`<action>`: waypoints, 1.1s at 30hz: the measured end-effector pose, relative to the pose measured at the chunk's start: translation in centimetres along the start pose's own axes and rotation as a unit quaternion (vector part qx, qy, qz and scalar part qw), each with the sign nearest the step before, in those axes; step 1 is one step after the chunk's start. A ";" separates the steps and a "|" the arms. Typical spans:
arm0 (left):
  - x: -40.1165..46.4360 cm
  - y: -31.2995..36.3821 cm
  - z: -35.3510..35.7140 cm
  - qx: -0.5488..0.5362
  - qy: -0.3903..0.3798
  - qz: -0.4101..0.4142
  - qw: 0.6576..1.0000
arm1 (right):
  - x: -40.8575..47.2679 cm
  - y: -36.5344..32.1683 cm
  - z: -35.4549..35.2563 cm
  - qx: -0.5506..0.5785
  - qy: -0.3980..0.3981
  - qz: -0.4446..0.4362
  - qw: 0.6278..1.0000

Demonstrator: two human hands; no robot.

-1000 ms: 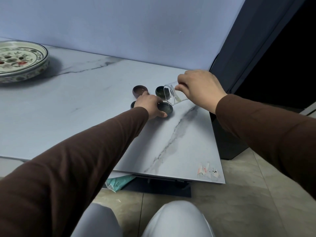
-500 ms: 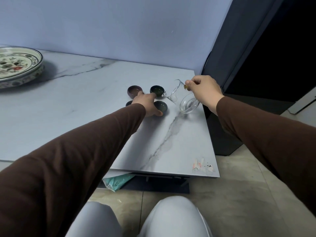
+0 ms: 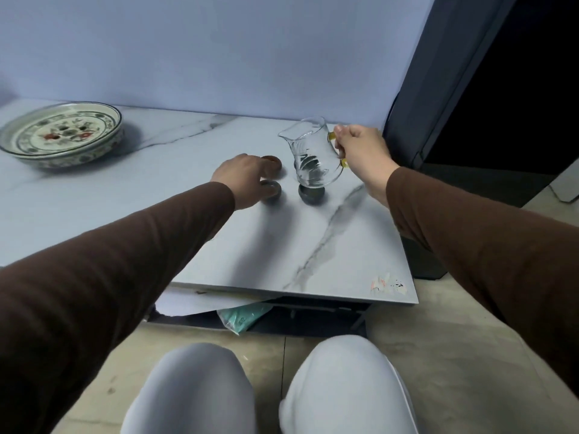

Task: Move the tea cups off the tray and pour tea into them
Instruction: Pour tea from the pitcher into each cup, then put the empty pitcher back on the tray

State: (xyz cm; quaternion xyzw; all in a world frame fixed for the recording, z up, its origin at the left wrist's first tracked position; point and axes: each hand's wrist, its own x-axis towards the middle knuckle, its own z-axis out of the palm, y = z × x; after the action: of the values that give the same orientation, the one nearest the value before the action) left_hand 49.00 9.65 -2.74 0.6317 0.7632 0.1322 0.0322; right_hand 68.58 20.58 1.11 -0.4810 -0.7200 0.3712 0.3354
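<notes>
Several small dark tea cups stand close together on the marble table (image 3: 313, 239). My left hand (image 3: 247, 177) rests over the near-left cup (image 3: 272, 187), fingers on its rim; a brown cup (image 3: 273, 160) peeks out behind that hand. My right hand (image 3: 360, 151) grips the yellow handle of a clear glass pitcher (image 3: 313, 151), held upright above the near-right dark cup (image 3: 311, 195). A fourth cup shows only through the glass. The pitcher looks nearly empty. The painted round tray (image 3: 62, 133) sits far left, with no cups on it.
The table's right edge runs close to the cups, beside a dark cabinet (image 3: 470, 89). Paper and a teal bag (image 3: 244, 314) lie on a shelf under the table. My knees in light trousers are below.
My right hand has swung the pitcher from tilted on its side back to upright and lifted it. My left hand has shifted from the near-right cup to the near-left cup.
</notes>
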 end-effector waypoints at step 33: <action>-0.1 -14.1 -20.1 -0.075 -0.123 -0.203 0.968 | 3.5 -19.0 11.4 0.156 -0.142 0.219 0.953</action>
State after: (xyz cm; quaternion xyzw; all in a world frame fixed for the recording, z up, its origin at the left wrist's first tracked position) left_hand 31.16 4.00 13.16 0.4704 0.8537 0.1007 0.1996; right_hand 49.50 16.45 12.10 -0.5112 -0.5702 0.6076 0.2107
